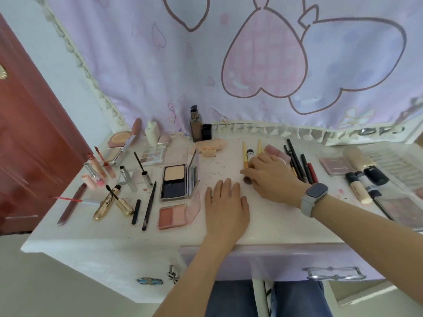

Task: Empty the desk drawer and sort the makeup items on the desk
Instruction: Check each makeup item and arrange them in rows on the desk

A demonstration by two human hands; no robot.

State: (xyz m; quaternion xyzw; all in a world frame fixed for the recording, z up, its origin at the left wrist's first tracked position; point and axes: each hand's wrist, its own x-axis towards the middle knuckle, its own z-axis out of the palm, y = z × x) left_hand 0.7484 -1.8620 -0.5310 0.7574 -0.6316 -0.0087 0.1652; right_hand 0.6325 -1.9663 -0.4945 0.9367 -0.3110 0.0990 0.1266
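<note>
My left hand [225, 208] lies flat on the white desk top [270, 225], fingers straight, holding nothing. My right hand [272, 177], with a grey watch on its wrist, curls its fingers round the lower end of a yellow-handled brush [244, 154], whose brown head [246, 180] pokes out below the fingers. A small black-capped tube [250, 154] and a second yellow stick [259, 145] lie just beyond that hand. Dark pencils [297, 163] lie in a row to its right. The lilac drawer front [286, 261] sits under the desk edge.
Open compacts [175, 179], a blush palette [172, 216], mascaras [107, 202] and lip products [96, 168] crowd the left half. A foundation bottle [195, 126] stands at the back. Concealer tubes [359, 186] and a pink palette [335, 164] lie right. A red door [27, 133] stands left.
</note>
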